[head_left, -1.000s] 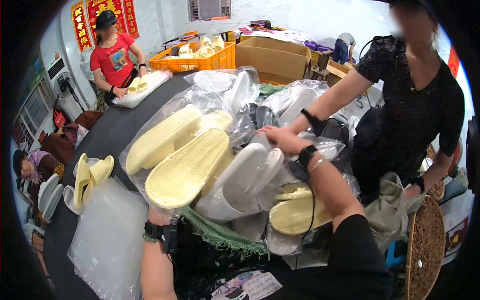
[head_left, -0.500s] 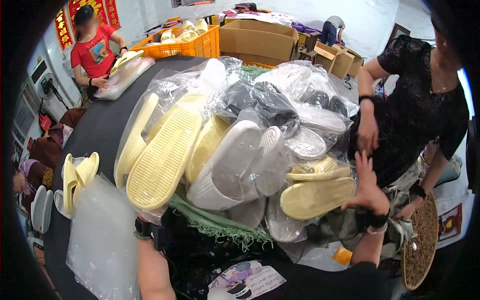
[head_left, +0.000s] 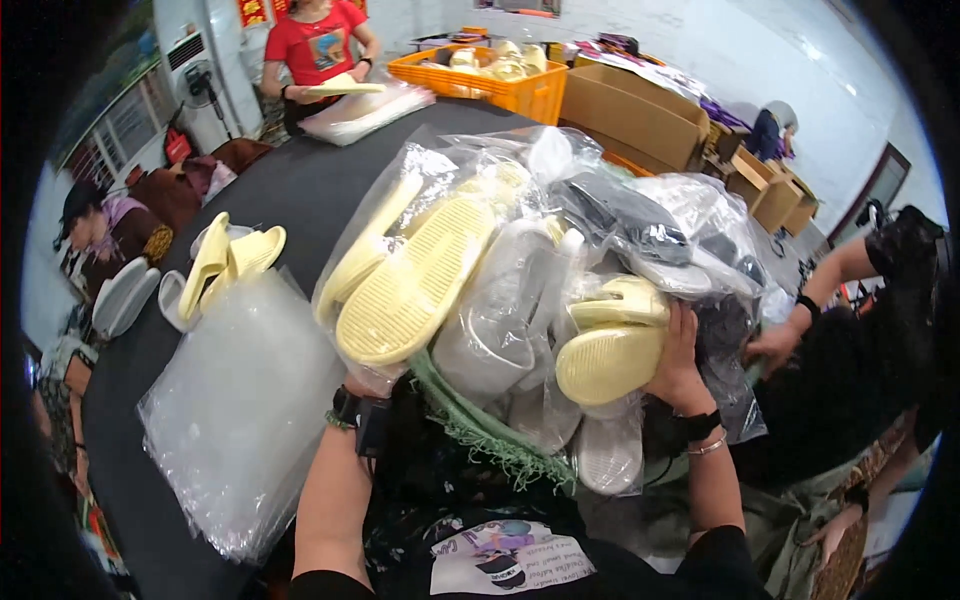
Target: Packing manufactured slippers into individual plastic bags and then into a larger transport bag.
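A heap of slippers in clear plastic bags lies in front of me, over a green woven cloth with a frayed edge point(head_left: 490, 435). My left hand point(head_left: 372, 384) is at the lower end of a large bagged pair of pale yellow slippers point(head_left: 415, 280); the bag hides its fingers. On the right, my right hand point(head_left: 682, 358) has its fingers against the side of a smaller bagged pair of yellow slippers point(head_left: 610, 362), thumb hidden. Between the two pairs are bagged light grey slippers point(head_left: 490, 320). Black bagged slippers point(head_left: 625, 215) lie farther back.
Flat clear bags point(head_left: 235, 410) are stacked at the left of the dark table point(head_left: 290, 170), near loose yellow slippers point(head_left: 240, 262). An orange crate point(head_left: 545, 98) and a cardboard box point(head_left: 635, 115) stand beyond. Co-workers are at the far left and close by on the right point(head_left: 850, 370).
My view has swung left. My right hand, spread beside the smaller yellow pair before, now lies against it, and that pair sits more upright. The right co-worker's hand has drawn away from mine.
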A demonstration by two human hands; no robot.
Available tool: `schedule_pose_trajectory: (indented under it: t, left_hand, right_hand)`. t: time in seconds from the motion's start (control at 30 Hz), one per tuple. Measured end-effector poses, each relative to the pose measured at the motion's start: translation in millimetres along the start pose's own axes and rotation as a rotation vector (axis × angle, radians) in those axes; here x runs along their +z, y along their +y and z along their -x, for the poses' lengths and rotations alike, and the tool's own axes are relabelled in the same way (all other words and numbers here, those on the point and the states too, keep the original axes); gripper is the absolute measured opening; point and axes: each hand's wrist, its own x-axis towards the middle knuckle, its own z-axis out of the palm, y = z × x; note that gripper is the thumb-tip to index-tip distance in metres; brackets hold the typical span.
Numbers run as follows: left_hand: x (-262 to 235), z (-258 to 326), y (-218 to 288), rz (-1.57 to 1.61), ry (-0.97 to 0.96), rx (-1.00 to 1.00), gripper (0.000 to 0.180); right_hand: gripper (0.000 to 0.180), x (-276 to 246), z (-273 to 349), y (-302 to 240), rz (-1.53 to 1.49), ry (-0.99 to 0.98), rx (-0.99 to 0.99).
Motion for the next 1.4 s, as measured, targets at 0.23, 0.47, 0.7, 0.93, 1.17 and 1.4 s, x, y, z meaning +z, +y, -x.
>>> schedule_pose_trajectory:
  t: [0.23,0.47,0.7,0.93,1.17,1.4]
  left_hand:
    - [-8.6,18.8,15.3,-0.140,0.174,-0.143,0.051]
    - [18.3,31.4,35.5,-0.388,0.123,-0.415,0.059]
    - [0.0,14.0,25.5,-0.656,-0.071,-0.472,0.075]
    - [67.0,-16.5,72.9,-0.008,0.705,-0.360,0.103]
    - [40.9,-41.7,83.2,0.019,0.595,-0.216,0.067]
    - [-16.4,-84.5,91.9,0.045,0.659,0.180,0.052]
  right_hand:
    - [0.121,-19.8,-31.3,-16.0,0.076,-0.019,0.019]
    - [0.124,-29.1,-22.2,-4.6,0.027,0.017,-0.017]
    - [0.120,-34.9,-26.5,-18.6,0.136,0.032,-0.041]
    - [0.099,-58.3,-38.7,-29.2,-0.077,-0.074,-0.068]
    - [0.088,-65.6,-44.9,-26.7,-0.035,-0.052,-0.116]
    - [0.088,-73.4,-49.4,-39.7,-0.060,-0.072,-0.071]
